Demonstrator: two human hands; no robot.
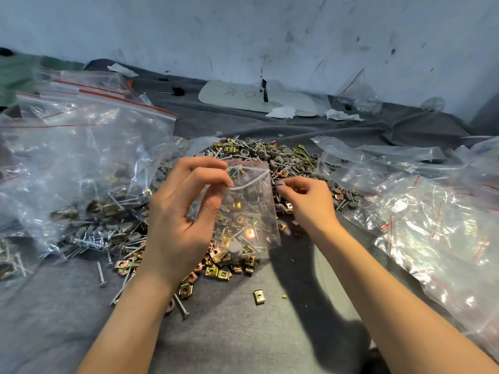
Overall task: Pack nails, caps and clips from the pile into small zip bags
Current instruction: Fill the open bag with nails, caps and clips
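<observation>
- Scuffed white wall (270, 36) at 12 o'clock; grey cloth (243, 319) covers the surface.
- Pile (283, 157) of nails, caps and clips lies at centre.
- Left hand (178, 211) pinches the part-filled small zip bag (248, 211) at its mouth, over the pile.
- Right hand (307, 201), at the bag's 3 o'clock, pinches a grey cap (280, 183).
- Large bags (81, 144) lie at 9 and 3 o'clock.

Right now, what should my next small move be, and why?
Probably slip the grey cap pinched by the right hand into the small zip bag: the left hand pinches its mouth open just beside it.
</observation>
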